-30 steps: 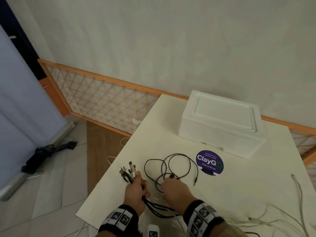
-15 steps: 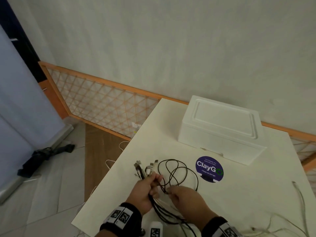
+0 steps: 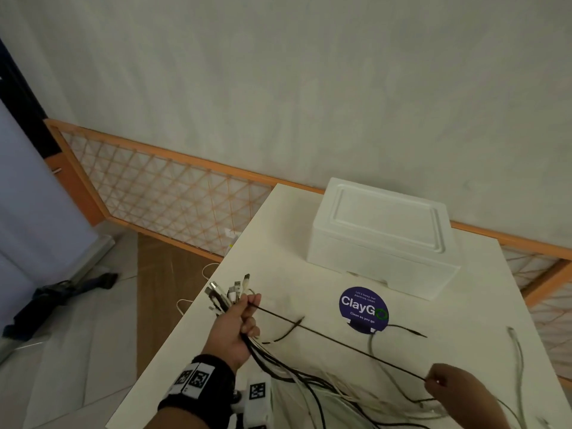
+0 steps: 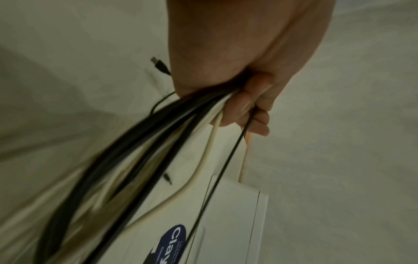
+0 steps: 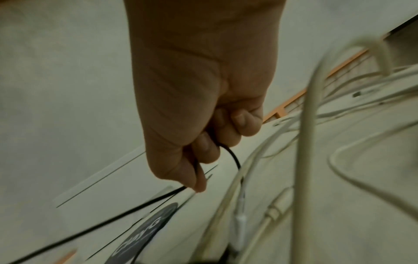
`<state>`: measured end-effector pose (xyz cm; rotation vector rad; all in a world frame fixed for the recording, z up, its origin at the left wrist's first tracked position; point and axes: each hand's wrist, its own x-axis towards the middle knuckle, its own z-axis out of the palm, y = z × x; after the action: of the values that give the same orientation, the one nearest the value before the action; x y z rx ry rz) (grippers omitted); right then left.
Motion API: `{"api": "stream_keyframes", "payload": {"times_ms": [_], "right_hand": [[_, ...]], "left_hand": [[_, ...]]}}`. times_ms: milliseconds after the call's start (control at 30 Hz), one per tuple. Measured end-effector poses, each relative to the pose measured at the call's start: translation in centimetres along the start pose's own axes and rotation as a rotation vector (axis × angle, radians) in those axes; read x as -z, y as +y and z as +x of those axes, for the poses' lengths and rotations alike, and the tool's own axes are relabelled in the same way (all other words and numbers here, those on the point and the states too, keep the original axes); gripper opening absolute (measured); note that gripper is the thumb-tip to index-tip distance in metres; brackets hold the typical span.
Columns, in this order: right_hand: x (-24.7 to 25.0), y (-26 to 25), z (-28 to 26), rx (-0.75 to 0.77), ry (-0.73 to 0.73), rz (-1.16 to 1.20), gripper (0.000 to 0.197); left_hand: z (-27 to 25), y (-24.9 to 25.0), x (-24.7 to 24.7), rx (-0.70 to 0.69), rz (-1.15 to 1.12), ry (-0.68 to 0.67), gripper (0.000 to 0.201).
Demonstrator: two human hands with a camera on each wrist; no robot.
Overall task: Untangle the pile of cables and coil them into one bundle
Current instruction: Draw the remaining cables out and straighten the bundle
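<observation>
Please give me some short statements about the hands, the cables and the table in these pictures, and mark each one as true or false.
1. The left hand grips a bunch of cables. True.
2. The right hand is empty. False: it pinches a thin black cable.
3. That black cable hangs slack in loops. False: it runs straight between both hands.
4. The white foam box stands on the table. True.
5. The round ClayGo sticker is on the box. False: it is on the table.
</observation>
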<state>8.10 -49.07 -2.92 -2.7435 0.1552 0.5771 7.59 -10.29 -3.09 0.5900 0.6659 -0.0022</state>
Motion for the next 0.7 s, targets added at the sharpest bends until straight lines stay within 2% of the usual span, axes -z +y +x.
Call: {"api": "stream_keyframes", "payload": {"times_ms": [167,333,433,467,533,567,633,700], "right_hand": [[0.6,2.0,1.5,-0.11,0.125,0.058,0.016],[1.3,3.0,1.9,-0.306,0.304,0.244,0.014],[1.6,2.9,2.1,-0.348,0.292,0.244,0.009],[1.6,2.5,2.6,-0.326,0.279,0.215,0.012],[1.4,-0.3,3.5,-0.218,0.304,0.168,0.046],[1.3,-2.7,3.5,-0.13,0.329,0.158,0.057],[1.2,-9.5,2.6,0.134,0.305,0.179,0.059],[0.2,-16.5,1.0,0.421,0.113,0.201,0.054]], "left_hand": [[0.1,0.0,-0.3,-0.047,-0.012,0.017,0.023],[-0.1,0.5,-0.1,-0.128,-0.043,0.094,0.013],[-0.1,1.1,0.3,-0.168,-0.072,0.14,0.013],[-0.1,1.1,0.3,-0.174,-0.06,0.149,0.013],[-0.4,0.8,-0.2,-0.17,-0.005,0.137,0.012],[-0.5,0.3,-0.7,-0.162,0.021,0.118,0.013],[-0.8,-0.8,-1.7,-0.131,0.068,0.063,0.015],[-1.2,-1.8,-2.8,-0.087,0.119,0.012,0.017]]}}
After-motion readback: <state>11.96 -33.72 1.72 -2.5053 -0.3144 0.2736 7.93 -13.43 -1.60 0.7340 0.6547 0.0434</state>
